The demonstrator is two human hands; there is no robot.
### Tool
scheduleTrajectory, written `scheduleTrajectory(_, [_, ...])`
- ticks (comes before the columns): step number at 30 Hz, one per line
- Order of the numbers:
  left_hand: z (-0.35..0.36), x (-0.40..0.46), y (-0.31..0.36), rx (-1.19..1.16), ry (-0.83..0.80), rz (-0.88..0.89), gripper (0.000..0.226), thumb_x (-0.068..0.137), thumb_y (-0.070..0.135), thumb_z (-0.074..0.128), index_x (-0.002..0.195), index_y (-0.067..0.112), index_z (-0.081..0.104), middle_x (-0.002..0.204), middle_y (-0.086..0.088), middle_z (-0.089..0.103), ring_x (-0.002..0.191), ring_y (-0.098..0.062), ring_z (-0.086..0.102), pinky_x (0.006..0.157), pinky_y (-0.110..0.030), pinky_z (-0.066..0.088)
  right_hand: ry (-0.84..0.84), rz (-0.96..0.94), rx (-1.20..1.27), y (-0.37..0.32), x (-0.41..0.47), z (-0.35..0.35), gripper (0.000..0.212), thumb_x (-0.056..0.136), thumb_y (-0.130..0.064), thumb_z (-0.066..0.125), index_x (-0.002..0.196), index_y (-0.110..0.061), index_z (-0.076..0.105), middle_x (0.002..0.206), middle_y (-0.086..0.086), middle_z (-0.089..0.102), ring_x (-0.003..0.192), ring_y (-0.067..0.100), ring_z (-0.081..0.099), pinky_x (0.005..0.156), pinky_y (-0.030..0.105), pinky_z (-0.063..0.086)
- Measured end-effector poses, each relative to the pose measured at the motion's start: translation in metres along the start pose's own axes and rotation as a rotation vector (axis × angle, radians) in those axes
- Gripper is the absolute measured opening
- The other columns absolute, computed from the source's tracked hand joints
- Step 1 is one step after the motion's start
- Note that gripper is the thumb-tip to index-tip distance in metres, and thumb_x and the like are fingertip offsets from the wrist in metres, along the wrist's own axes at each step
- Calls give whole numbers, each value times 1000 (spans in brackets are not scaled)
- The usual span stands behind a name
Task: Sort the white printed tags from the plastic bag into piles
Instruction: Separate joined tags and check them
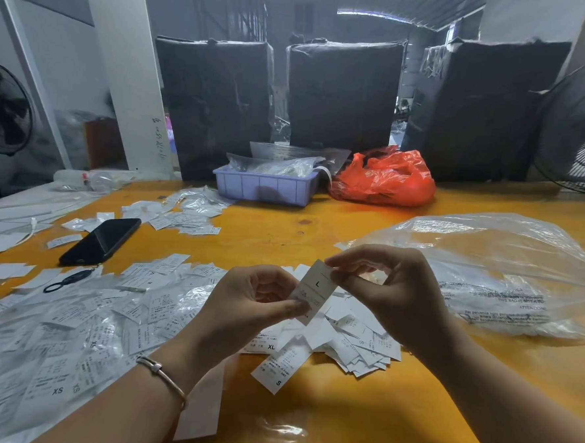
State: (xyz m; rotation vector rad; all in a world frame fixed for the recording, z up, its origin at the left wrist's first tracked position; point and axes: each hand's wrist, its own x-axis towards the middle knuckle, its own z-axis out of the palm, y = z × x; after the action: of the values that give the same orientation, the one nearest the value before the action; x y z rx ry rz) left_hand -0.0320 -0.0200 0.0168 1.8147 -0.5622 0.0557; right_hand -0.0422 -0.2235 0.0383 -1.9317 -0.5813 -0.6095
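A white printed tag [315,289] marked "L", a narrow paper strip, is held above the heap of tags [353,331] just left of the clear plastic bag [493,268]. Its long axis tilts, top end up-right. The left hand [251,304] pinches its lower end, the right hand [383,281] its top

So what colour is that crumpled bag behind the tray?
Bright red-orange, the crumpled bag beside the lilac tray; head view.

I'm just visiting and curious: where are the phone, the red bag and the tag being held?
phone [103,240], head view, middle of its dark screen.
red bag [384,179], head view, crumpled middle.
held tag [316,286], head view, by the printed L.
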Motion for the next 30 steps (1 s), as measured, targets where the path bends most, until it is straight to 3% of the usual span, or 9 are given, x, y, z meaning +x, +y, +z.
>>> scheduleTrajectory(6, [0,-1,1,-34,3,-31,21,67,25,78,84,14,74,87,-4,77,84,-18,73,73,-25,59,-124,36,83,0,0,3,15,74,5,75,84,-6,77,77,6,74,71,11,66,69,20,54])
scheduleTrajectory(9, [1,0,-1,-15,10,-35,16,72,15,80,86,14,74,86,-4,76,84,-18,73,72,-23,57,-193,45,64,1,-1,6,15,74,4,74,85,-7,77,77,5,74,71,12,67,71,25,56])
scheduleTrajectory(12, [2,0,0,-25,8,-34,25,69,19,80,92,11,72,88,-8,76,86,-22,73,74,-25,58,-244,74,58,4,-2,8,16,76,2,74,88,-7,77,77,4,75,71,11,67,71,28,56])
scheduleTrajectory(18, [3,0,1,-4,12,-21,34,65,24,78,96,12,71,84,-10,75,83,-23,73,73,-27,59,-348,132,39,4,-3,8,9,79,-19,75,86,-22,79,85,-8,70,80,6,60,76,27,45])
scheduleTrajectory(21, [3,0,1,9,13,-31,36,64,25,78,96,10,71,85,-9,76,83,-22,73,71,-23,58,-406,165,20,3,-2,8,13,79,-22,75,91,-23,77,91,-5,67,83,5,59,76,26,47])
scheduleTrajectory(26, [2,1,0,22,36,-67,15,78,12,75,93,11,72,87,-5,77,85,-18,73,74,-27,58,-374,159,-5,5,-1,8,19,80,-10,73,97,-18,75,88,0,68,79,10,61,71,23,49])
scheduleTrajectory(30, [-4,4,-2,70,178,-93,9,87,10,67,85,16,73,84,3,76,81,-5,69,65,-15,51,-256,178,-159,14,1,4,34,80,-1,64,108,-20,69,84,-4,67,75,10,60,71,23,51])
